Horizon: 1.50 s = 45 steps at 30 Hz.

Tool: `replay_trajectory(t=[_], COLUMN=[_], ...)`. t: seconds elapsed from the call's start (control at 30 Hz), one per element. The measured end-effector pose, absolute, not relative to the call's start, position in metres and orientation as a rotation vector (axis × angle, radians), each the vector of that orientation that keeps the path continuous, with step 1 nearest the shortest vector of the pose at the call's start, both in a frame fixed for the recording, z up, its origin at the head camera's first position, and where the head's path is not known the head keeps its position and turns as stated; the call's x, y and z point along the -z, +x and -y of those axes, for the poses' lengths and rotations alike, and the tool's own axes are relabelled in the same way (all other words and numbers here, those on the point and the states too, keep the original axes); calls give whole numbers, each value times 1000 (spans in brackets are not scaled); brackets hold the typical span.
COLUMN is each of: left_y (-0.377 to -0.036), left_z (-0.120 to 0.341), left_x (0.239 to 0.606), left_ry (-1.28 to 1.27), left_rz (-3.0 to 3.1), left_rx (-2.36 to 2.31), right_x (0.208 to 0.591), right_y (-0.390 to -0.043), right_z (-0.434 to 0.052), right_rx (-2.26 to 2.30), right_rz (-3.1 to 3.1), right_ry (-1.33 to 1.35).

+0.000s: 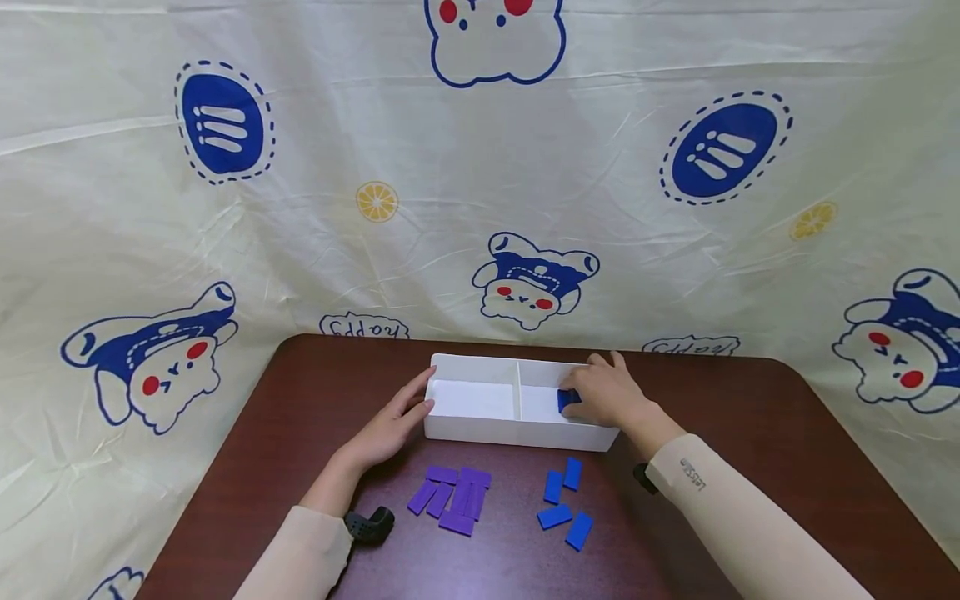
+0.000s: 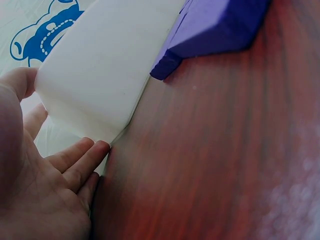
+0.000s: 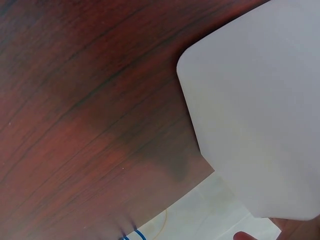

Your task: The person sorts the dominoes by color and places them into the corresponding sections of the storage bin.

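A white two-compartment box (image 1: 480, 431) stands on the table. My left hand (image 1: 384, 432) touches its left end with fairly straight fingers; in the left wrist view those fingers (image 2: 82, 162) lie against the white wall. My right hand (image 1: 606, 392) reaches into the right compartment, its fingers curled about a blue block (image 1: 566, 401) close to the floor of the box. Much of that block is hidden by the hand. The right wrist view shows mainly the box's outer wall (image 3: 255, 100), with only a fingertip at the bottom edge.
Several purple blocks (image 1: 456, 522) lie grouped in front of the box, some touching or overlapping. To their right, several blue blocks (image 1: 554, 517) are scattered on the brown table (image 1: 712, 417). A white printed cloth (image 1: 450, 275) hangs behind the table.
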<state>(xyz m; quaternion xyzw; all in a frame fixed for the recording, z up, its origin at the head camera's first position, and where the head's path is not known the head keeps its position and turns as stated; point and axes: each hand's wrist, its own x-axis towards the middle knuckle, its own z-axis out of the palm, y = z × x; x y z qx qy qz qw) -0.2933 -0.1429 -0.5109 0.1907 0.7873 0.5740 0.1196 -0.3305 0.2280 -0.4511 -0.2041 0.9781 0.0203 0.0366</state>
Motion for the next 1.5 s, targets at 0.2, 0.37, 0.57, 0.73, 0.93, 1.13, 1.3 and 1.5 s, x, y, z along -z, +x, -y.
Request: replay_trajectory(t=[0.2, 0.37, 0.57, 0.73, 0.93, 1.13, 1.3, 1.5], left_y=[-295, -292, -288, -286, -284, -280, -278, -283], left_z=[141, 141, 146, 160, 184, 198, 199, 194], left_x=[508, 509, 514, 518, 517, 519, 521, 518], left_ry=[562, 545, 530, 478, 425, 373, 363, 388], left_rz=[-2295, -2303, -2288, -2294, -2342, -2372, -2374, -2382], left_rx=[-1665, -1661, -1687, -1729, -1745, -1758, -1770, -1748], right_x=[450, 449, 442, 425, 404, 390, 387, 391], right_y=[-329, -328, -326, -322, -317, -309, -296, -277], right_z=[-230, -232, -230, -216, -197, -184, -181, -187], right_rx=[-37, 0, 73, 120, 92, 91, 97, 146], right_rz=[-3016, -3026, -3040, -3083, -3121, -3117, -3094, -3100], right_ry=[-601, -607, -619, -644, -768, -891, -939, -990])
